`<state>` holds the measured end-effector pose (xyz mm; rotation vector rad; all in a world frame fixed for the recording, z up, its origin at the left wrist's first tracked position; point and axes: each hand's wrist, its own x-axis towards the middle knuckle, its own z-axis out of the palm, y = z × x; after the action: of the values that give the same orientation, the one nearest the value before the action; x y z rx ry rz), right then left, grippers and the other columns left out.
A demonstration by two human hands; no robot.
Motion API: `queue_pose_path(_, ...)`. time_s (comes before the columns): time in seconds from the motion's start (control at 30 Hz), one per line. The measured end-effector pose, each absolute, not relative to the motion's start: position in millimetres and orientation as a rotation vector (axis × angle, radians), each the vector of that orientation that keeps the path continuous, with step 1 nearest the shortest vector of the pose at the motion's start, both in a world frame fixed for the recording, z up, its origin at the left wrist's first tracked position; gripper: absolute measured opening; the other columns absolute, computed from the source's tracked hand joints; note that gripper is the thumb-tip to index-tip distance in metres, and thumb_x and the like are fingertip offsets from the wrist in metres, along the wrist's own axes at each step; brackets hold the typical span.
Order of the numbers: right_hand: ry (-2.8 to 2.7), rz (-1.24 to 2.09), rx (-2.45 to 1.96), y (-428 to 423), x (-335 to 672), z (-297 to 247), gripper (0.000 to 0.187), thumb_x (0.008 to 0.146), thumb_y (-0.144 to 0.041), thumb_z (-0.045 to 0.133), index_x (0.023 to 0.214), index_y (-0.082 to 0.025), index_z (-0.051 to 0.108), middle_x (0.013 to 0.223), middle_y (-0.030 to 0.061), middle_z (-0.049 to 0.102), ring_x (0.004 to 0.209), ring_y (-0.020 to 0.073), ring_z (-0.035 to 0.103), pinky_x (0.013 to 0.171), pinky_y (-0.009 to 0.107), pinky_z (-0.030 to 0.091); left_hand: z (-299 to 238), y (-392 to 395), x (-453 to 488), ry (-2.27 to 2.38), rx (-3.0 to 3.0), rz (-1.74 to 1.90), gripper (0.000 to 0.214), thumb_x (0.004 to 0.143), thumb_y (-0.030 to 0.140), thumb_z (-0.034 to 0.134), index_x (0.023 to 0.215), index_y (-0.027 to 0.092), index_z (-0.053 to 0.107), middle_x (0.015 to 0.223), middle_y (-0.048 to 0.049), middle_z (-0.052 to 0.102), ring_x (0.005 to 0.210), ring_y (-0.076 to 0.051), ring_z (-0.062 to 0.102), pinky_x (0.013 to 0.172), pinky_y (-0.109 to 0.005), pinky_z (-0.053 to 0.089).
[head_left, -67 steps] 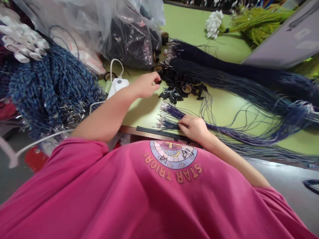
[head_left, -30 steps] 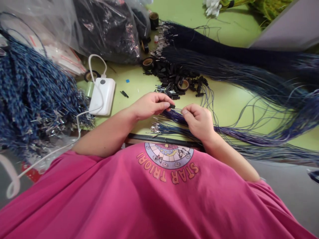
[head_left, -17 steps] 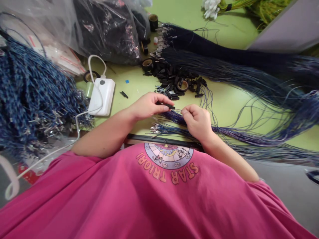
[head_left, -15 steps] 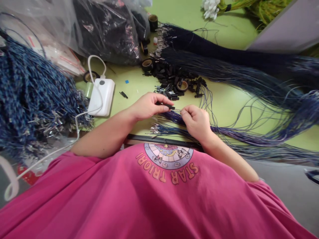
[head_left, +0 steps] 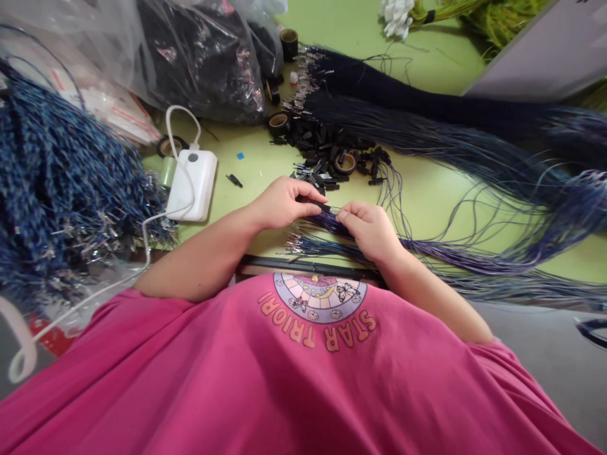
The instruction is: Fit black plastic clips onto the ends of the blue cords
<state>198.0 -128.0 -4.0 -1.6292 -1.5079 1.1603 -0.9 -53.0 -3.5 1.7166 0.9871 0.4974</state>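
My left hand [head_left: 287, 201] pinches a small black connector housing [head_left: 323, 207] between thumb and fingers, above the table. Close on its right, my right hand [head_left: 367, 226] is closed on a thin wire [head_left: 334, 210] that runs to the housing's end. Whether the wire's tip sits inside the housing is too small to tell. Under both hands lies a bundle of blue and purple wires [head_left: 427, 251], trailing off to the right. Metal terminals [head_left: 294, 243] show at the left ends of wires near the table edge. Beyond my hands is a heap of black connector housings [head_left: 317, 148].
A white power bank [head_left: 193, 186] with a white cable stands left of my hands. Twisted blue wires [head_left: 71, 183] fill the far left. Behind are a plastic bag of black parts [head_left: 203, 63], tape rolls [head_left: 279, 124] and a long dark wire bundle [head_left: 427, 120]. One loose housing [head_left: 234, 181] lies apart.
My right hand has moved slightly left, closer to the housing in my left hand. My left hand stays nearly in place, still pinching the housing.
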Motion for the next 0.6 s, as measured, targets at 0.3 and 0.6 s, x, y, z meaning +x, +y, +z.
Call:
queue_pose_path(0.3, -1.515, 1.186, -1.647, -128, 194, -7, 0.018, 0.079, -0.03, 0.055, 0.067, -0.018, 0.061, 0.058, -0.0039, 0.052, 0.058, 0.0103, 0.044, 0.058, 0.026, 0.034, -4, -56, -1, 0.923, 1.832, 0.504, 0.019, 0.072, 0.022, 0.075, 0.091, 0.018, 0.079, 0.093, -0.0047, 0.078, 0.086, -0.016, 0.07, 0.087, -0.031, 0.053)
queue_pose_path(0.6, -1.829, 0.783, -1.655, -116, 215, 1, 0.025, 0.09, -0.031, 0.052, 0.092, -0.017, 0.073, 0.085, 0.0061, 0.071, 0.08, 0.0194, 0.062, 0.077, 0.033, 0.047, -2, -46, -8, 1.006, 1.762, 0.378, 0.021, 0.071, 0.021, 0.074, 0.092, 0.018, 0.079, 0.091, -0.0035, 0.077, 0.082, -0.016, 0.069, 0.086, -0.032, 0.053)
